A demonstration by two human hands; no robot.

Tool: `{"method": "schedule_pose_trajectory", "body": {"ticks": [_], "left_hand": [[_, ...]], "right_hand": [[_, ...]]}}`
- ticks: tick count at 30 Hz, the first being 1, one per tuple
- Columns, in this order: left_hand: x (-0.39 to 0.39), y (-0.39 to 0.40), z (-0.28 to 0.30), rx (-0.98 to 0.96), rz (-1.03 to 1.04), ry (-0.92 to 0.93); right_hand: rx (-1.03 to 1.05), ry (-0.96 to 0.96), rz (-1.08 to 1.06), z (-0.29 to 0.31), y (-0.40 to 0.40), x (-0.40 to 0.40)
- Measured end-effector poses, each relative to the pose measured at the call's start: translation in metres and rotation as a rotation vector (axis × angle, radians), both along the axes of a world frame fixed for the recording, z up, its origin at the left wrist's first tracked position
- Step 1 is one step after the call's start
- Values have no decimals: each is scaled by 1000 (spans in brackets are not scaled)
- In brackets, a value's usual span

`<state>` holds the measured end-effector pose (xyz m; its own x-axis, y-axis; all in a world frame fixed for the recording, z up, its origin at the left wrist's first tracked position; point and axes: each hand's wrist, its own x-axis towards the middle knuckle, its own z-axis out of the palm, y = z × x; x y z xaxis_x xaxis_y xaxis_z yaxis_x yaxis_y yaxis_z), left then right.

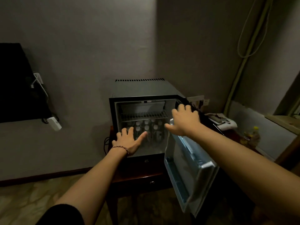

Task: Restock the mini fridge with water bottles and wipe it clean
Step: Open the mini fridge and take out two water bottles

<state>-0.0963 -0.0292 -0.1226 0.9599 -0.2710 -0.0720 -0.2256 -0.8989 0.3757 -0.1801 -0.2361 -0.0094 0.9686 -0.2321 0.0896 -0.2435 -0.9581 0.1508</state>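
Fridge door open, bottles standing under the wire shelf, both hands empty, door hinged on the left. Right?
Not quite. The head view shows the door hinged on the right, swung open there. The rest holds: bottles stand under the wire shelf, and left hand and right hand are empty.

"What kind of place is this?"

"It looks like a small room to sleep in, maybe in a hotel. A little black mini fridge [142,93] sits on a dark wooden table [138,177] in the corner, with its door [190,168] open."

"What else shows it?"

"A flat black TV [14,83] hangs on the plain grey wall [90,38], with a white plug and cable [38,82] beside it (the light is dim). There are water bottles [146,127] inside the fridge."
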Motion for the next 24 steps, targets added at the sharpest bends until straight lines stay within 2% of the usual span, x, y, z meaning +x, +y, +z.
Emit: {"method": "schedule_pose_trajectory", "body": {"ticks": [6, 13, 24], "left_hand": [[17, -14, -16, 55, 51, 35], [55, 12, -45, 100, 32, 112], [123, 21, -79, 137, -163, 70]], "right_hand": [[113, 112, 179, -40, 21, 59], [176, 264, 246, -99, 36, 109], [247, 288, 126, -156, 43, 169]]}}
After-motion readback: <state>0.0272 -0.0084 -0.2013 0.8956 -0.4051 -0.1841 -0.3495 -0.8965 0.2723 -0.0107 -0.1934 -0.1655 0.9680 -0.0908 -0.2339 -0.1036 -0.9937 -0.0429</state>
